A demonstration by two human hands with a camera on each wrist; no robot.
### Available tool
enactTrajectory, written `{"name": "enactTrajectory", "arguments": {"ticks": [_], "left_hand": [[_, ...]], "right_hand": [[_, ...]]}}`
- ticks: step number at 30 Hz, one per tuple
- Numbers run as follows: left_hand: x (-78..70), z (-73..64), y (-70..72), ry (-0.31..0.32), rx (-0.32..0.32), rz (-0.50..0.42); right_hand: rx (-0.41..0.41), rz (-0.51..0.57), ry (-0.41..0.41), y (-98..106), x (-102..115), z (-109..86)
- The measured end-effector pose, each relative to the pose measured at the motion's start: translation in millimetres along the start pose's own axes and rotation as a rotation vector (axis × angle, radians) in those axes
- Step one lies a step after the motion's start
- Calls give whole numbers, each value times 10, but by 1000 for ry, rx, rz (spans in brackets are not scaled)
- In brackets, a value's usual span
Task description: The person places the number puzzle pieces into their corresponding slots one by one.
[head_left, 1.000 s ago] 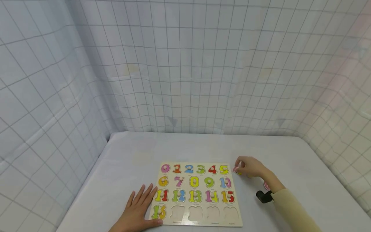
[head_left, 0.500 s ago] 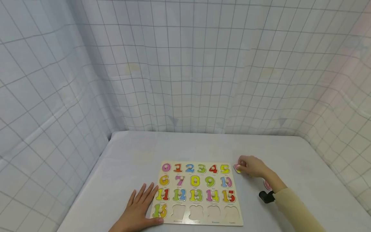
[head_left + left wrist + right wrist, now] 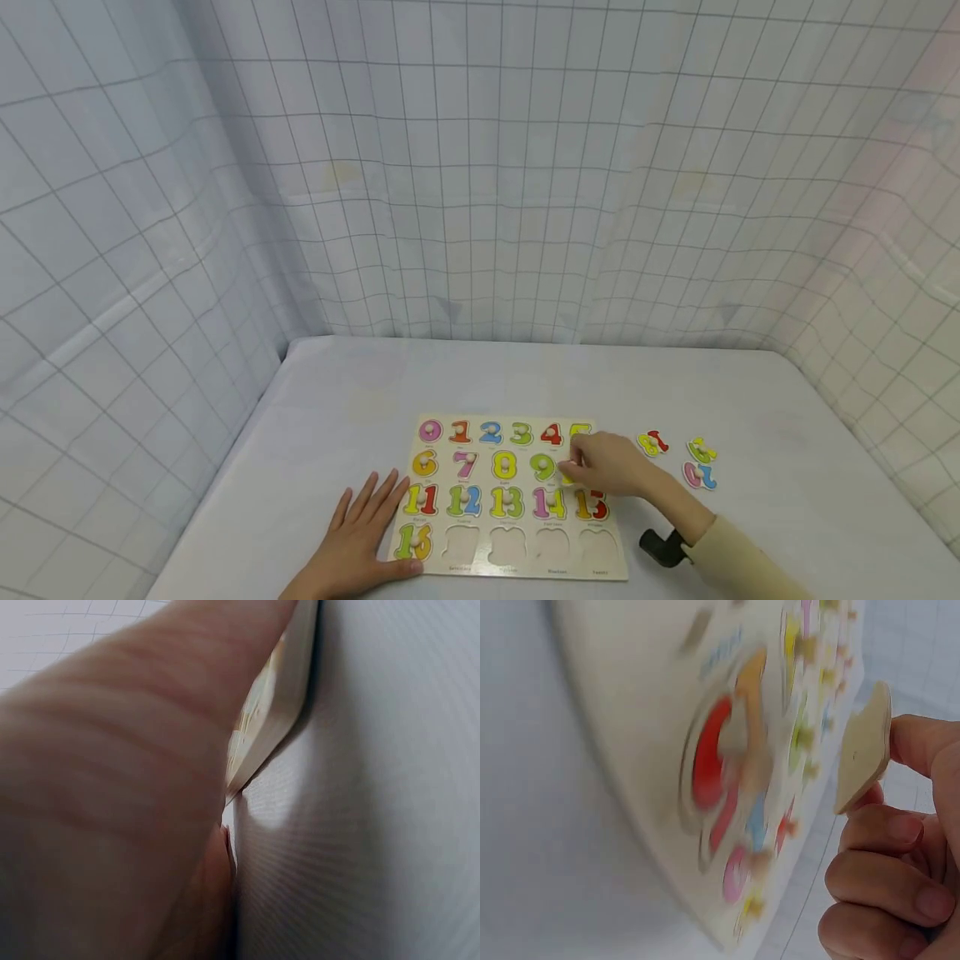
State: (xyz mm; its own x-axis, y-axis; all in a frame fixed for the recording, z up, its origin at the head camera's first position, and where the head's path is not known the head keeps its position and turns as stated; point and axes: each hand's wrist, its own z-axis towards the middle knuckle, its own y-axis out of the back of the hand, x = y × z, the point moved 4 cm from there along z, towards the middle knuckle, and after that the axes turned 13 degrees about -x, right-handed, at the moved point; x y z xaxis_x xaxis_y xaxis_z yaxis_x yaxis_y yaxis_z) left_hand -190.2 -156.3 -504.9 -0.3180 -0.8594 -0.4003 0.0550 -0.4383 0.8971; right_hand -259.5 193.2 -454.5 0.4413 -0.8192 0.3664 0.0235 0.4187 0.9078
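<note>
A wooden number puzzle board (image 3: 483, 467) lies on the table, with knobbed number pieces in its upper rows and shaped recesses along its bottom row. My left hand (image 3: 352, 533) rests at the board's left edge, fingers spread and straight, thumb along the front left corner. Above the board's right side, my right hand (image 3: 611, 465) pinches a number puzzle piece (image 3: 866, 750). In the right wrist view the piece's plain wooden back shows, tilted and clear of the board; its number cannot be read. The left wrist view shows mostly the left thumb and the board's edge.
Right of the board lie three loose pieces: a yellow and red one (image 3: 652, 443), a yellow and green one (image 3: 702, 451) and a pink and blue one (image 3: 699, 476). A black device (image 3: 663, 547) sits at the right wrist. Gridded white cloth (image 3: 480, 167) hangs behind and at both sides.
My right hand has lifted the pink and yellow puzzle piece from beside the board and moved left and nearer over it, uncovering the loose pieces. The left hand has stayed put.
</note>
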Motion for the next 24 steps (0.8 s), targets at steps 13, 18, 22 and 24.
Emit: {"name": "enactTrajectory", "arguments": {"ticks": [13, 18, 22, 24], "left_hand": [[-21, -8, 16, -7, -7, -9], [-35, -11, 28, -13, -2, -17], [-37, -21, 39, -12, 0, -20], [-36, -25, 42, -13, -3, -19]], "right_hand": [[58, 36, 264, -662, 1089, -56], [45, -15, 347, -784, 1266, -50], [51, -35, 339, -806, 1329, -31], [47, -42, 336, -813, 1357, -32]]}}
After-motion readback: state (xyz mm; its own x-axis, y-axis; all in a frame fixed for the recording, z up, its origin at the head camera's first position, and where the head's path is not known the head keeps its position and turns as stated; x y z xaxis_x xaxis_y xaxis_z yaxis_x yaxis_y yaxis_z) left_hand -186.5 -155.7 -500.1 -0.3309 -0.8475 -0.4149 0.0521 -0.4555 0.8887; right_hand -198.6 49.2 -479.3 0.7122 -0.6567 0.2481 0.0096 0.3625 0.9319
